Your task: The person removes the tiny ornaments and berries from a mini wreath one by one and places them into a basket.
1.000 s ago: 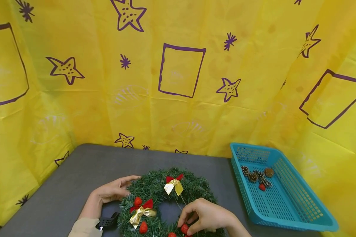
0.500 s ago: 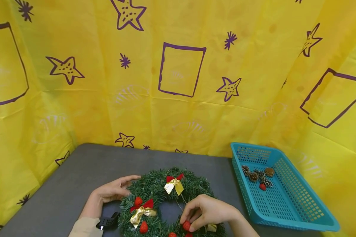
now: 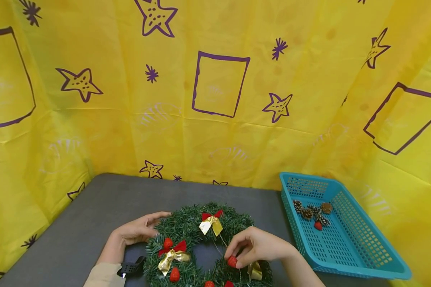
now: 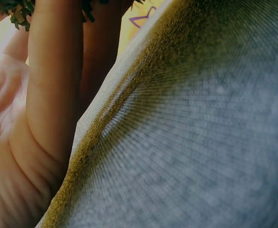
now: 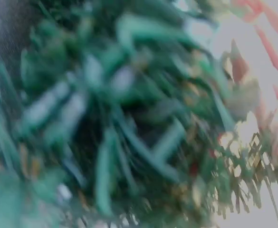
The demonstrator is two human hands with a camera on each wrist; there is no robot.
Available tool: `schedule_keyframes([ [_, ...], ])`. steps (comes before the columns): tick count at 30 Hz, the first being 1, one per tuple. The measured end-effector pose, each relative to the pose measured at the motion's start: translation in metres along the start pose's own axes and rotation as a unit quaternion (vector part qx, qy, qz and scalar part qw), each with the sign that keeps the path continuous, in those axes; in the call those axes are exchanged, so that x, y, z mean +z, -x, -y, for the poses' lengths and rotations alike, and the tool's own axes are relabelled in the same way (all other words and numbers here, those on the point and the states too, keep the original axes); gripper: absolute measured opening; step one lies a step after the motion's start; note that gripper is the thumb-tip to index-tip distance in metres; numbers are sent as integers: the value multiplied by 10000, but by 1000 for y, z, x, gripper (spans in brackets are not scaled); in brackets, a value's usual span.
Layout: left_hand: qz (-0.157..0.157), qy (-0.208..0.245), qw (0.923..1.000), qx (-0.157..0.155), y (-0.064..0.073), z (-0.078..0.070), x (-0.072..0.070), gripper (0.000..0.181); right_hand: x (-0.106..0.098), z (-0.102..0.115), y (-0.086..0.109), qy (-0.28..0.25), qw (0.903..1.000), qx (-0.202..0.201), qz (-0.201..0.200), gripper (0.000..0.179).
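A green Christmas wreath (image 3: 184,223) lies at the table's near side, dressed with red-and-gold bows (image 3: 211,224) and several red strawberries (image 3: 174,275). At its left rim my left hand (image 3: 138,230) holds the foliage between thumb and fingers. My right hand (image 3: 256,245) pinches another artificial strawberry (image 3: 232,261) over the inner right part of the ring. Under the right wrist, a gold bow (image 3: 255,271) shows partly. The left wrist view has my fingers (image 4: 53,85) with green tips (image 4: 20,16) above; blurred wreath needles (image 5: 129,114) fill the right wrist view.
To the right stands a turquoise plastic basket (image 3: 348,271) with several pine cones (image 3: 307,214) and one strawberry (image 3: 318,226) inside. Yellow patterned cloth (image 3: 215,151) walls the dark grey table (image 3: 129,195). A black watch strap (image 3: 131,270) is by the left wrist.
My right hand has risen slightly and shifted right with the pinched strawberry, away from the wreath's lower part, uncovering more of the gold bow. The left hand has stayed still.
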State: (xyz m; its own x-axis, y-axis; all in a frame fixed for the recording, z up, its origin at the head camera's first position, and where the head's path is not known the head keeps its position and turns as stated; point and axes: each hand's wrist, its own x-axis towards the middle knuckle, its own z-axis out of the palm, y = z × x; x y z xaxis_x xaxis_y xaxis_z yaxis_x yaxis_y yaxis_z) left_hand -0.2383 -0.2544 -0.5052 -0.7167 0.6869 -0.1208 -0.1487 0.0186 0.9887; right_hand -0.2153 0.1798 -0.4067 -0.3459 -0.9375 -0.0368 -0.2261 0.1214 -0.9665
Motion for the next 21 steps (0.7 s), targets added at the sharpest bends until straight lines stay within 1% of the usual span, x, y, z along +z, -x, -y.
schedule_keyframes([
  [4, -34, -46, 10000, 10, 0, 0, 0, 63, -10, 2, 10, -339, 9989, -190, -255, 30],
  [7, -49, -57, 10000, 5, 0, 1, 1, 64, -18, 5, 19, -488, 9974, -238, -477, 30],
  [10, -34, -29, 10000, 14, -1, 1, 0, 64, -26, 9, 29, -384, 9961, -276, -739, 29],
  [14, -15, -9, 10000, 19, -1, 1, -1, 62, -37, 13, 43, -110, 9930, -179, -1159, 28],
  [21, 108, 68, 9999, 75, 0, 2, -2, 62, -52, 15, 69, 192, 9828, -19, -1837, 28],
])
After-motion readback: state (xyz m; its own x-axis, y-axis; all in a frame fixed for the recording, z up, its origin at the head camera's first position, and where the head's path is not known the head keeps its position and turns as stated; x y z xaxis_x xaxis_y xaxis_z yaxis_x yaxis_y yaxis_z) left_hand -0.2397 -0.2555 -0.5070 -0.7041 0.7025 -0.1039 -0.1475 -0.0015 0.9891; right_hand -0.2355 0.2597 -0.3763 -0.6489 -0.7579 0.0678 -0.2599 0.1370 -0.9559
